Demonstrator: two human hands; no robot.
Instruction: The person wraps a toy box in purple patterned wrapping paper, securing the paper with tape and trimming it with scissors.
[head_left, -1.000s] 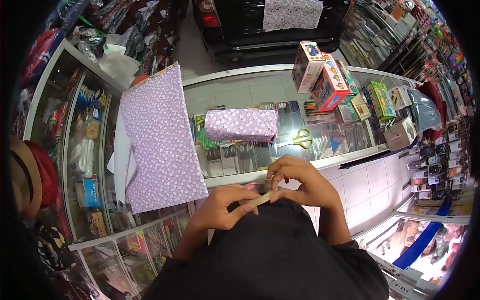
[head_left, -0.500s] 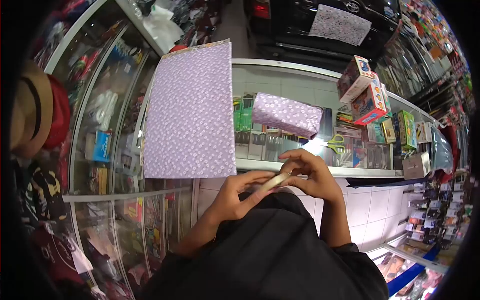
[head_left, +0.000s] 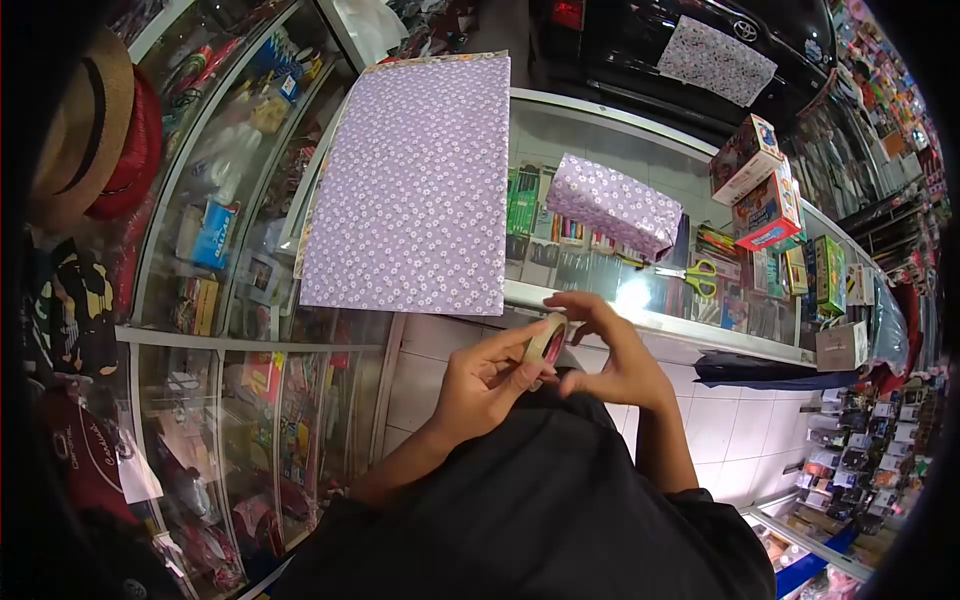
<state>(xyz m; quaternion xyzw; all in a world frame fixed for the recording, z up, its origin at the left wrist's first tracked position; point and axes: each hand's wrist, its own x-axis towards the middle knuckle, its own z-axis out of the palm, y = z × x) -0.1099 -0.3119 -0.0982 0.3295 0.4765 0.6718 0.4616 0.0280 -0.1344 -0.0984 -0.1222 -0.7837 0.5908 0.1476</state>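
My left hand [head_left: 488, 385] grips a roll of clear tape [head_left: 541, 340] by its rim, in front of my body. Beside the roll, my right hand [head_left: 622, 355] is open, its thumb and fingers apart and curved toward the tape. Past my hands, a box wrapped in purple flowered paper [head_left: 615, 205] lies on the glass counter [head_left: 640, 135]. Scissors with green-yellow handles [head_left: 697, 278] rest on the glass near its right end. Flat sheets of the same purple flowered paper [head_left: 410, 185] lie to the left.
Printed toy boxes [head_left: 765, 215] are stacked at the counter's right. Glass display cases [head_left: 225, 340] full of goods stand on the left, with hats [head_left: 110, 130] at the far left. A black car [head_left: 640, 60] is parked behind the counter.
The tape roll has turned from lying nearly edge-on to standing more upright in my left hand. My right hand's fingers have spread away from it. The camera view has shifted.
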